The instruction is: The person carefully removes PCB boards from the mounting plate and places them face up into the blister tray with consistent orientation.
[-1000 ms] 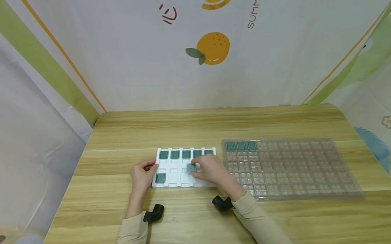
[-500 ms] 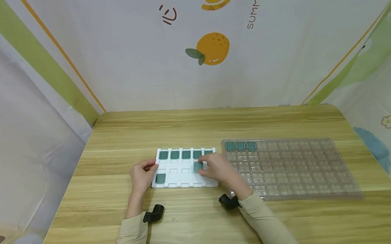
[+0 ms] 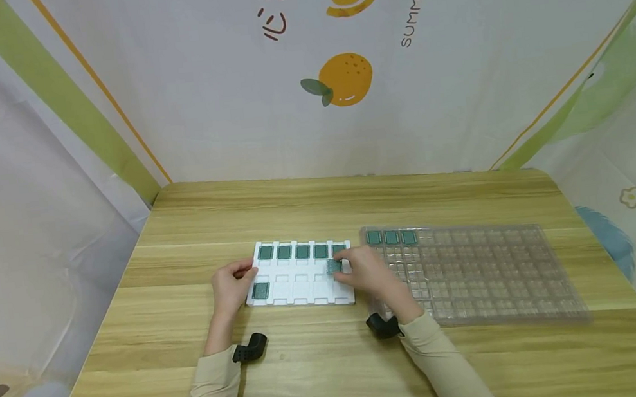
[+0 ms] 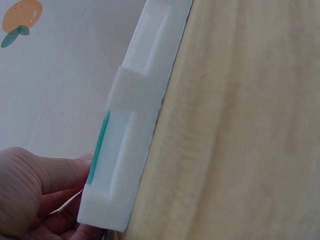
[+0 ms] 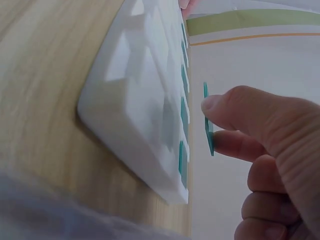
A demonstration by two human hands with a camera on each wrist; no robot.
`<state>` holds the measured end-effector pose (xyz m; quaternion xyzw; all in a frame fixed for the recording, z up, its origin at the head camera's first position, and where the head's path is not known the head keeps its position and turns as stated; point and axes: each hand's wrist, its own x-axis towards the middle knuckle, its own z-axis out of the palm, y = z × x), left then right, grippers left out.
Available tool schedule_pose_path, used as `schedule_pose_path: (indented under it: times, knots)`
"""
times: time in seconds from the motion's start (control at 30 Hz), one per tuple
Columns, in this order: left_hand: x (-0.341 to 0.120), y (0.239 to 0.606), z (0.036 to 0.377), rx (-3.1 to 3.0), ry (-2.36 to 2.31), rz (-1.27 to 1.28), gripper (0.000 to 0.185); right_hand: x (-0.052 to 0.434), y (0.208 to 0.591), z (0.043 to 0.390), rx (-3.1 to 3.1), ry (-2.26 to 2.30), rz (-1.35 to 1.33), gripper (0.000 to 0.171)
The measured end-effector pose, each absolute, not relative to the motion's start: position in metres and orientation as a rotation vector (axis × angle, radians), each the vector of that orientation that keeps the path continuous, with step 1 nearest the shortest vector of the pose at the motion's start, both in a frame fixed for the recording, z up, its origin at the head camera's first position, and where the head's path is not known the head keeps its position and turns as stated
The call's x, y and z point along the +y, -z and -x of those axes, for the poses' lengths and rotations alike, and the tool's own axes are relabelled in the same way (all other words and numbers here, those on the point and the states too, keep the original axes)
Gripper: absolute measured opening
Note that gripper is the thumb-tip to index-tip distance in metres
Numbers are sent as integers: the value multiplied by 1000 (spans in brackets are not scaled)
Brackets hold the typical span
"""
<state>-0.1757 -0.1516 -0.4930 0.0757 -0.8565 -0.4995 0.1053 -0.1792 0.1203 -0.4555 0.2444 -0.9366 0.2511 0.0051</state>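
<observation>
A white foam tray lies on the wooden table, with several green square chips along its far row and one chip at its near left. My left hand grips the tray's left edge. My right hand pinches a thin green chip between thumb and forefinger, lifted above the tray's right end. In the right wrist view the chip stands clear of the tray.
A clear plastic blister tray with many small pockets lies right of the foam tray; three green chips sit in its far-left corner. The table is bordered by printed cloth walls.
My right hand has lifted a green chip from the tray's near row and carried it rightward to the tray's right end. The left hand has stayed on the tray's edge.
</observation>
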Motion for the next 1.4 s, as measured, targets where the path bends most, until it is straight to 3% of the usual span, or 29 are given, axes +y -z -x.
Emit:
schedule_pose_path:
  times: [1.4]
  knots:
    - [-153, 493, 176, -2528, 1479, -233, 17, 182, 456, 187, -2951, -777, -634, 27]
